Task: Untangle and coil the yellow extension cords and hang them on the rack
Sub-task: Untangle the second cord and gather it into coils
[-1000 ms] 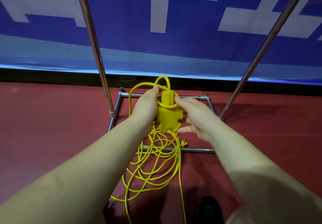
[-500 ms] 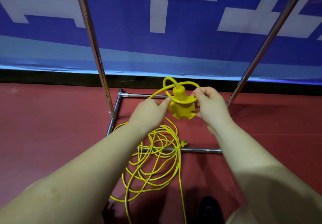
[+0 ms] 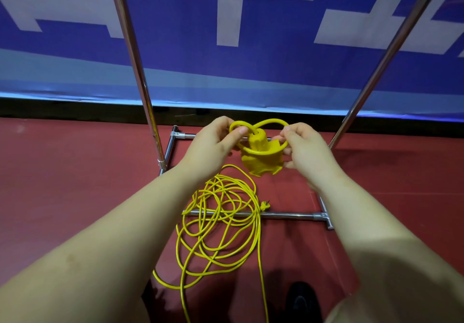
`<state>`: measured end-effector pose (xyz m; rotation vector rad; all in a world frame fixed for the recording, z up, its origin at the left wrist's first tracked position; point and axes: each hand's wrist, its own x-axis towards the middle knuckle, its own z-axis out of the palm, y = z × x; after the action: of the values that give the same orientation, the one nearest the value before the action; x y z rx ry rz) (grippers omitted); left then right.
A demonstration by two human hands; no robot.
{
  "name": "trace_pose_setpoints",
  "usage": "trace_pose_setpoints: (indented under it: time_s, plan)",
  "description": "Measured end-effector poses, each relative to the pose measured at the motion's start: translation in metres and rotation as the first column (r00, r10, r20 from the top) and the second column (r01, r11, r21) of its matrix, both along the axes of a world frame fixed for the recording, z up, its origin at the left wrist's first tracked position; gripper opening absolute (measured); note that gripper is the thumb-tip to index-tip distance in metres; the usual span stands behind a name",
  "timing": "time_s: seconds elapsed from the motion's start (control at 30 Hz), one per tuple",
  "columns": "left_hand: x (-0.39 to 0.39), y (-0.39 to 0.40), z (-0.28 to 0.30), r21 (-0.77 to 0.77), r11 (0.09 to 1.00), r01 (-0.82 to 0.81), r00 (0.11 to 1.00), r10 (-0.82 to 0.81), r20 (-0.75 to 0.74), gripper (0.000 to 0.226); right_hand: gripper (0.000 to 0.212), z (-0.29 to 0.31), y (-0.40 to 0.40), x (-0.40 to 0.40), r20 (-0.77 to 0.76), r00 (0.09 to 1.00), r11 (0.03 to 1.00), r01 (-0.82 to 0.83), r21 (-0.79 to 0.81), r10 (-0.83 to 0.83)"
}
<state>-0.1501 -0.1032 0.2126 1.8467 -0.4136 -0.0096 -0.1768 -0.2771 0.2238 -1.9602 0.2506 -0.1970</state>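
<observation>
since a second ago the yellow socket block [image 3: 261, 158] has come up off the pile and tipped, and the cord loop [image 3: 261, 131] around its neck has spread into two lobes, so the knot at the socket end looks to be loosening; coiling has not begun. the left hand [image 3: 213, 146] pinches the left lobe between thumb and curled fingers; the right hand [image 3: 305, 146] pinches the right lobe the same way. the block hangs between them above the far rail of the rack base [image 3: 288, 215]. the tangled cord [image 3: 218, 219] lies on the red floor [image 3: 75, 172] across the near rail, its plug [image 3: 265, 205] beside it.

Sports hall: red floor [image 3: 75, 172], banner [image 3: 251, 33].
</observation>
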Motion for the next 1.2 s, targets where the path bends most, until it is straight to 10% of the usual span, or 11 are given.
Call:
trace_pose_setpoints:
  time_s: [0.23, 0.63, 1.2]
  plan:
    - [-0.009, -0.005, 0.008, -0.113, 0.993, 0.023, 0.999, -0.027, -0.032, 0.029, 0.048, 0.002, 0.000, -0.006, -0.293, 0.949, 0.972, -0.045, 0.229, 0.113]
    - [-0.006, -0.006, 0.004, -0.113, 0.994, 0.005, 0.999, -0.009, -0.040, 0.029, 0.018, 0.005, -0.003, -0.009, -0.163, 0.939, 0.933, -0.259, 0.250, 0.304]
    - [0.007, 0.000, -0.003, -0.166, 0.978, -0.129, 0.976, 0.096, -0.194, 0.037, 0.016, 0.018, -0.015, -0.001, -0.174, 0.984, 0.699, 0.154, 0.699, -0.043]
